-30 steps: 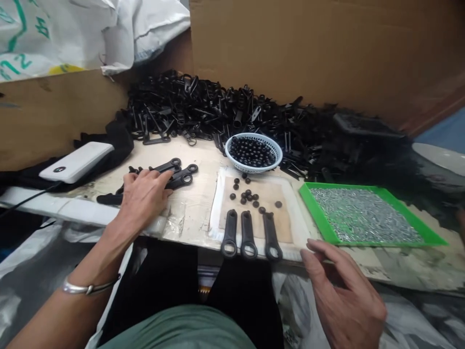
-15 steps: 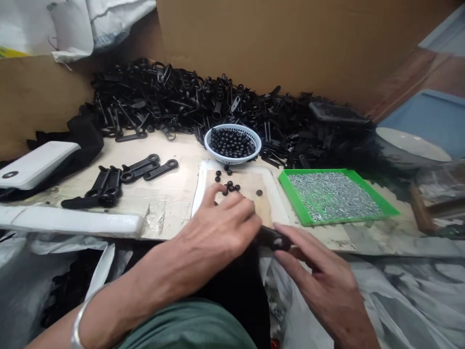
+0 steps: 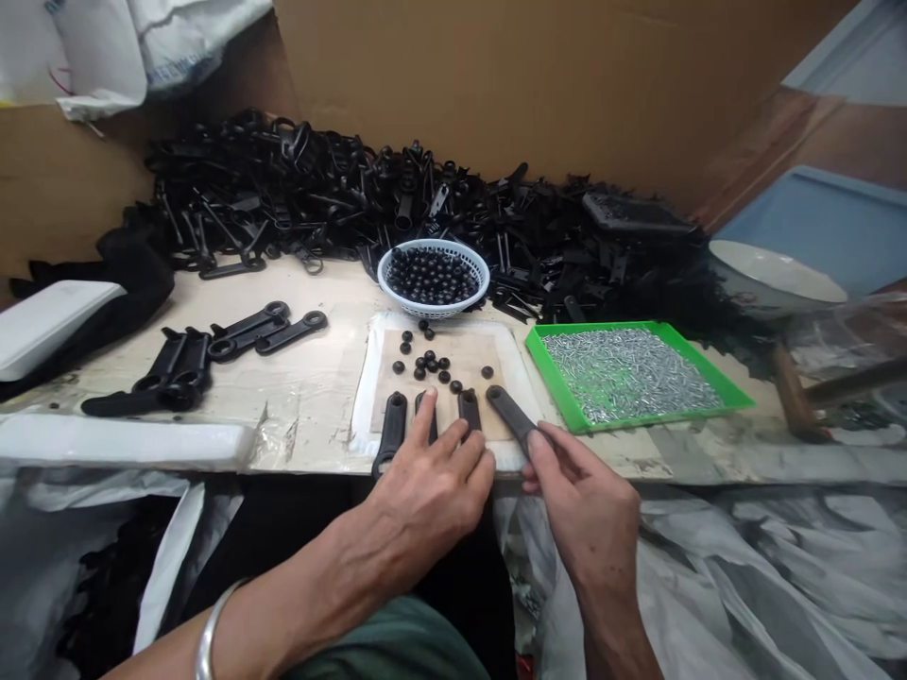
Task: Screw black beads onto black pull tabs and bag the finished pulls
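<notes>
Cardboard-walled bench [image 3: 318, 397]: my right hand [image 3: 585, 501] pinches the black lever [image 3: 511, 416], left hand [image 3: 429, 491] flat on three others; a nudge scatters beads [image 3: 429, 364] just ahead.

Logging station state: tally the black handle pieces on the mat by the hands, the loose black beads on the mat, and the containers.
Handle pieces on mat: 4
Loose beads: about 14
Basket: 1
Green tray: 1
Total: about 20

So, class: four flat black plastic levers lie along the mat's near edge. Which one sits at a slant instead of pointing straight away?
The rightmost black plastic lever, pinched by the right hand; it angles leftward while the other three lie parallel.
</notes>
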Demonstrator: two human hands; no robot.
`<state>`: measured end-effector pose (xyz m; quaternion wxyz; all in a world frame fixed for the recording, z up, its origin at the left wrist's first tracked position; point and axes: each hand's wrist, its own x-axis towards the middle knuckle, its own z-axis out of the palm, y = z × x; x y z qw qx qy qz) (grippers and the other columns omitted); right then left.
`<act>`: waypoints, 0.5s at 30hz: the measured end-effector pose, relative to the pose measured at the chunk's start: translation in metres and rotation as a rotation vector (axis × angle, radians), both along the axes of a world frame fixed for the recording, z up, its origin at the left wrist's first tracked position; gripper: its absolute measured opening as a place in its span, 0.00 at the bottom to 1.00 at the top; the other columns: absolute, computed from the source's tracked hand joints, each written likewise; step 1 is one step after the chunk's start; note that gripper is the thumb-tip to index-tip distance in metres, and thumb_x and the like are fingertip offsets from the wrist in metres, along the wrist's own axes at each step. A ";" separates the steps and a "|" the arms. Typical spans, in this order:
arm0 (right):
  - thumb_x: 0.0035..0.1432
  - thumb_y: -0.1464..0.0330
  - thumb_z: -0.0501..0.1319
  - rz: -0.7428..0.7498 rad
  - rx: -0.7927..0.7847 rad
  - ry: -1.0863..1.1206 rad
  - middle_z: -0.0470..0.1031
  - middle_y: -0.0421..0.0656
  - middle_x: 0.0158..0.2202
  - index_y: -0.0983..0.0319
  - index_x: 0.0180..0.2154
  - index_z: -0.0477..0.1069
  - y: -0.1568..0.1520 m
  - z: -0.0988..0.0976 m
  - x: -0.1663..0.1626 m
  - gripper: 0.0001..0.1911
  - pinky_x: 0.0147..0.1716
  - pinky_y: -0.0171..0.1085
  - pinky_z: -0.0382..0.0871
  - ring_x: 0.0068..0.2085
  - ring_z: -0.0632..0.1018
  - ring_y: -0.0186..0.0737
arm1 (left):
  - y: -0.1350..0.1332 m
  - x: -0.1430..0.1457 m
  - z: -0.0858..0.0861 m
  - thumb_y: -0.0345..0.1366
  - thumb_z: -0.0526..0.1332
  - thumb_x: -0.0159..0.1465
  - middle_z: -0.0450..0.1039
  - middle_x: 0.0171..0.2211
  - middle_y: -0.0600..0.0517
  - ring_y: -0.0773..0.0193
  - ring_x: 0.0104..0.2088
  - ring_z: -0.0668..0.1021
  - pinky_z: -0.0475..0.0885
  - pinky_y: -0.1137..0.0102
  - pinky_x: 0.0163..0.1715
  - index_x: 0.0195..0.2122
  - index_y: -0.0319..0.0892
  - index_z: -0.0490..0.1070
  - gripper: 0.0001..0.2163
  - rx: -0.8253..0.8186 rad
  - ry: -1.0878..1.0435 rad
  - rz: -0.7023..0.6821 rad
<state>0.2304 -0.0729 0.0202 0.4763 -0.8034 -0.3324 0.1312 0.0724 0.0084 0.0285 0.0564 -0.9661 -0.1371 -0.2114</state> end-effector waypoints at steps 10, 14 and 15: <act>0.59 0.56 0.60 0.153 -0.027 -0.208 0.79 0.50 0.42 0.65 0.45 0.76 -0.007 0.004 -0.010 0.21 0.31 0.38 0.76 0.25 0.78 0.38 | -0.010 -0.004 -0.002 0.25 0.53 0.65 0.74 0.44 0.40 0.51 0.49 0.75 0.47 0.37 0.63 0.46 0.30 0.70 0.11 0.095 -0.060 -0.026; 0.61 0.57 0.59 0.201 -0.014 -0.226 0.77 0.51 0.47 0.67 0.46 0.75 -0.010 0.001 -0.014 0.21 0.30 0.35 0.78 0.26 0.78 0.36 | -0.007 -0.008 -0.002 0.25 0.53 0.65 0.74 0.43 0.41 0.51 0.49 0.75 0.50 0.36 0.62 0.45 0.30 0.70 0.10 0.089 -0.122 -0.067; 0.61 0.58 0.59 0.212 -0.008 -0.223 0.76 0.51 0.48 0.67 0.46 0.75 -0.011 0.000 -0.014 0.21 0.29 0.35 0.78 0.26 0.78 0.35 | -0.006 -0.009 -0.002 0.25 0.54 0.65 0.74 0.42 0.41 0.52 0.49 0.75 0.51 0.36 0.62 0.45 0.30 0.70 0.10 0.084 -0.138 -0.078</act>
